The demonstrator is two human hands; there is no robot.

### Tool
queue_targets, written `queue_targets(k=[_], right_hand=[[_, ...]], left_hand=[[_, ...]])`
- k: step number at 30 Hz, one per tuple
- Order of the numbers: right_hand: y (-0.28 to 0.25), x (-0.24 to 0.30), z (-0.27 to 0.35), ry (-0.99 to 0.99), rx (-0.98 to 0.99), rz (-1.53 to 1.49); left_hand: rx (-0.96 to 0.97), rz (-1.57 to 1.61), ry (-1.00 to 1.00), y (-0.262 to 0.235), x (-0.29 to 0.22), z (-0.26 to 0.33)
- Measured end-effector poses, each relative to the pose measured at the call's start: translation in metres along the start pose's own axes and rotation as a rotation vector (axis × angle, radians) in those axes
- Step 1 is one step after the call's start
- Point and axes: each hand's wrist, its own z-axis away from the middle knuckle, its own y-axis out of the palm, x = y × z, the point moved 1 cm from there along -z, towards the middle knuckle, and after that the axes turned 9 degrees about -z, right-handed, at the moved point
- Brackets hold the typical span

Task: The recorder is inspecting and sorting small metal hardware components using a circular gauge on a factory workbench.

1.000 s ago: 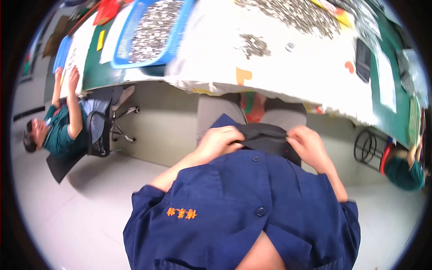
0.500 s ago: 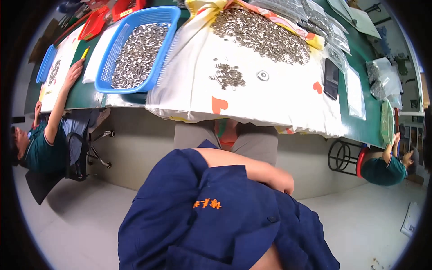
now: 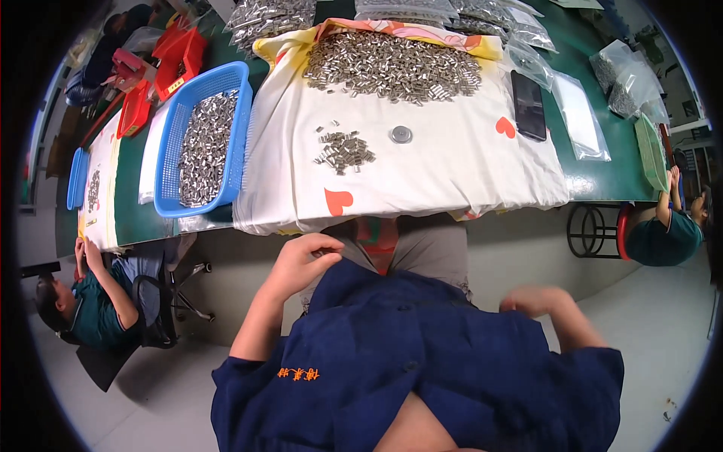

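Observation:
My left hand (image 3: 307,264) is raised in front of the table's near edge, its fingers loosely bent and a gap showing between thumb and fingers. I see nothing held in it. My right hand (image 3: 533,300) is off to the right beside my body, blurred by motion, so its fingers are unclear. On the white cloth (image 3: 422,177) lies a small pile of short metal tubes (image 3: 345,152). A round grey metal disc (image 3: 401,135) sits to the right of that pile. Farther back, a large heap of the same tubes (image 3: 399,66) spreads over the cloth.
Left of the cloth stands a blue basket (image 3: 163,169) with metal pieces inside; red bins (image 3: 181,56) are beyond it. A black phone (image 3: 529,105) and a clear plastic bag (image 3: 580,113) lie right. Filled bags (image 3: 407,10) line the back. Co-workers (image 3: 105,294) sit at both sides.
My right forearm, earlier crossed over my body, has swung out to the right. My left hand has come into view before the table. The view has shifted, and the left co-worker's hands have drawn back.

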Motion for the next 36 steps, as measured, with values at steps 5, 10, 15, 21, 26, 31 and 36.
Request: queue_targets(k=[5,10,15,21,26,31,36], right_hand=[[-0.026,0.066,-0.018,-0.113,0.038,0.12],[-0.008,0.047,-0.042,-0.283,-0.191,-0.183],[0.029,0.015,-0.056,-0.375,-0.298,-0.275],[0.044,0.028,-0.046,-0.336,-0.484,-0.152],[0.054,0.028,-0.04,-0.352,-0.527,-0.041],[0.033,0.05,-0.024,-0.313,-0.46,-0.01],[-0.005,0.085,0.001,-0.51,-0.504,-0.14]], left_hand=[[-0.098,-0.038,-0.046,-0.011,-0.001,0.012],[-0.084,0.003,-0.053,-0.008,0.002,0.02],[0.049,0.042,-0.016,0.013,-0.005,0.012],[0.067,0.001,0.108,0.017,-0.011,0.002],[0.062,-0.036,0.082,0.016,-0.009,0.016],[0.003,-0.028,0.06,0.017,-0.009,0.025],[-0.076,-0.14,0.144,-0.008,-0.034,0.011]])
